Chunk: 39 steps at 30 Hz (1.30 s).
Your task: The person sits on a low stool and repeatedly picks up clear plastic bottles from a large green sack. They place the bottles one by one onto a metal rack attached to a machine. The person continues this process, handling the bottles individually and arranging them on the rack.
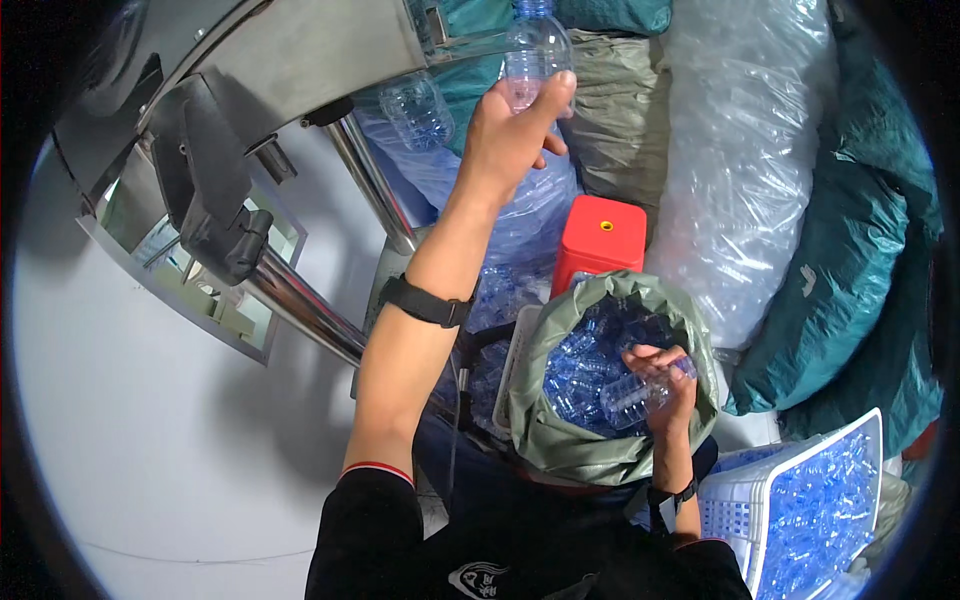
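Observation:
My left hand (510,140) is raised at the top, beside the metal machine, with its fingers closed round a clear plastic bottle (540,48) that stands roughly upright. Lower right, my right hand (672,385) is inside the mouth of a green woven sack (527,400). It grips another clear plastic bottle (632,400), which lies tilted in the fingers. Beneath that bottle the sack holds many bluish clear bottles (575,370). One more clear bottle (418,110) shows just below the machine's metal edge, left of my raised hand.
A metal machine (310,55) with steel legs fills the upper left. A red stool (603,235) stands beyond the sack. Large filled bags, one clear (735,170) and some teal (830,285), lie at right. A white basket (765,500) of bottles stands at lower right.

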Each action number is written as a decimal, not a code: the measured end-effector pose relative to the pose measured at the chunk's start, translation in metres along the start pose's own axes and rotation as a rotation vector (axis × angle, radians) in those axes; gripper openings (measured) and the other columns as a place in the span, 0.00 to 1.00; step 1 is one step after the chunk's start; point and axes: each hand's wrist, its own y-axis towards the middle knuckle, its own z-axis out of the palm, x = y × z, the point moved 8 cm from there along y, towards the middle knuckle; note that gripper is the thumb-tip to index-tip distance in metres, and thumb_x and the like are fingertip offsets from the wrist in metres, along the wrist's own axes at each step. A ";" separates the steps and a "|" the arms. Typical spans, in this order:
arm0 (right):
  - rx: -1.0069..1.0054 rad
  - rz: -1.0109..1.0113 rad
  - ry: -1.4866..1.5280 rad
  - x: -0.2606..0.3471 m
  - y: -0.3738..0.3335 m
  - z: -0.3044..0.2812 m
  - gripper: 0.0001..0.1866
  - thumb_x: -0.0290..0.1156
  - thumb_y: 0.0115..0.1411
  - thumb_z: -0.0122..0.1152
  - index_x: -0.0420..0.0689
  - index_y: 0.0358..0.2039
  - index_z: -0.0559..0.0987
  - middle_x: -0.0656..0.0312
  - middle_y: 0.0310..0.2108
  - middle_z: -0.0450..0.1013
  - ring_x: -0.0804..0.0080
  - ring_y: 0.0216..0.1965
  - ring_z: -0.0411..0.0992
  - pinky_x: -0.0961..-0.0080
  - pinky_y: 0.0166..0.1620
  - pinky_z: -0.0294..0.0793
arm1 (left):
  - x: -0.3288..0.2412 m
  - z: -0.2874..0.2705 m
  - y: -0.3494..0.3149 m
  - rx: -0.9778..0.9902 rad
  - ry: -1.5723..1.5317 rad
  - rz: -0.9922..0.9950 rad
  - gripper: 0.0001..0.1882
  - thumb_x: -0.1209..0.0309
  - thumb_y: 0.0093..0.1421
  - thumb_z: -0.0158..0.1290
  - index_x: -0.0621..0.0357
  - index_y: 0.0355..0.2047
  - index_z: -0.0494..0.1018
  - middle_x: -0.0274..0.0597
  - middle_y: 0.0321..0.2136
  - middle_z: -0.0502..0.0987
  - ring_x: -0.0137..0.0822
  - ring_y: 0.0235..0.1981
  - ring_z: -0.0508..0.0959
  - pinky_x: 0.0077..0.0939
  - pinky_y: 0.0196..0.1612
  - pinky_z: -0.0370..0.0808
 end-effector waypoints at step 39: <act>0.377 0.098 -0.134 -0.006 0.034 0.048 0.29 0.54 0.52 0.68 0.36 0.36 0.83 0.43 0.51 0.74 0.46 0.58 0.70 0.52 0.61 0.68 | 0.031 -0.149 -0.092 -0.562 -0.946 0.173 0.18 0.58 0.69 0.56 0.59 0.49 0.69 0.46 0.42 0.78 0.37 0.46 0.79 0.31 0.46 0.78</act>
